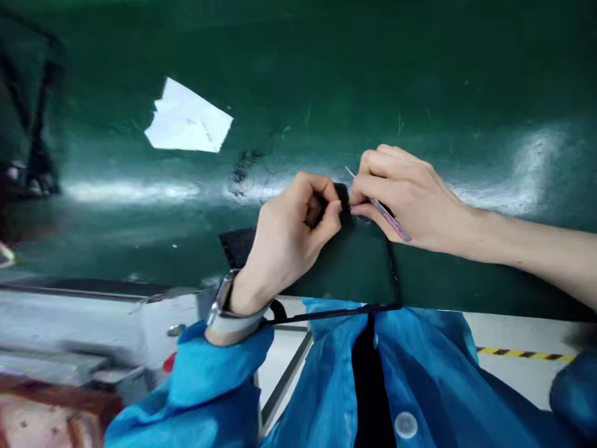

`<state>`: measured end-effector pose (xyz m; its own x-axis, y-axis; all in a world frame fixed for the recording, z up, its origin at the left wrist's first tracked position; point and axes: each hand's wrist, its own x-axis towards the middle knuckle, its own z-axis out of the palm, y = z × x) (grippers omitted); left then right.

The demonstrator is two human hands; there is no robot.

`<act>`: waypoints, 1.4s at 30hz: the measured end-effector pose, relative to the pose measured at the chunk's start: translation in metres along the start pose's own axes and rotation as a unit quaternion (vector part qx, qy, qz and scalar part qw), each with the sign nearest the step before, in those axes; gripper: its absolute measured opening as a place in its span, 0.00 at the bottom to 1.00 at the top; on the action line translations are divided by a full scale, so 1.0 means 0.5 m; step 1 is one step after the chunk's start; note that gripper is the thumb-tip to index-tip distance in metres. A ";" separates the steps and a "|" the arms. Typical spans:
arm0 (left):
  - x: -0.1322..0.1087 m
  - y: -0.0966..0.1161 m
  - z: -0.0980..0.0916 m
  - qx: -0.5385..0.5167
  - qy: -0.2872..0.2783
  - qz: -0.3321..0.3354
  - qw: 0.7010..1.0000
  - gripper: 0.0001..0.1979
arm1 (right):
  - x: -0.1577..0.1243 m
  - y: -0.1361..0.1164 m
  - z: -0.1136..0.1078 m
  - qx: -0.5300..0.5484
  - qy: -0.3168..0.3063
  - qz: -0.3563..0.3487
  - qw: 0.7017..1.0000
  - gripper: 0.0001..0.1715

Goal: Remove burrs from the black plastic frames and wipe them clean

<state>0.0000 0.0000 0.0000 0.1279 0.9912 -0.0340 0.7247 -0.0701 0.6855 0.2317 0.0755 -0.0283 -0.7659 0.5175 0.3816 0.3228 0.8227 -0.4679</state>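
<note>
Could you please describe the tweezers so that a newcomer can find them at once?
Over the green tabletop, find the right hand, on the arm without the watch. The tweezers slant through its grip, thin tip toward the far side. Pink marking on grey distinguishes them from the black piece nearby.

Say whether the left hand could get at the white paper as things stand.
Probably yes: between the left hand and the white paper, only dark marks show on the green tabletop, though the hand seems busy pinching a black piece.
</note>
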 end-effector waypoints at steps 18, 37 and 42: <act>-0.016 -0.041 -0.025 0.207 0.063 0.244 0.945 0.09 | 0.002 0.010 0.003 0.034 -0.007 0.012 0.999 0.14; -0.019 -0.031 -0.019 -0.006 0.041 0.092 0.995 0.08 | 0.006 0.010 0.008 0.022 -0.009 0.020 1.000 0.14; -0.020 -0.015 -0.050 0.005 -0.045 0.050 0.998 0.04 | 0.003 0.009 0.008 0.029 -0.010 0.016 0.999 0.15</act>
<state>-0.0238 -0.0067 0.0131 0.2603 0.9650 -0.0321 0.7122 -0.1694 0.6812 0.2297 0.0794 -0.0330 -0.7668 0.5376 0.3507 0.3144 0.7910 -0.5249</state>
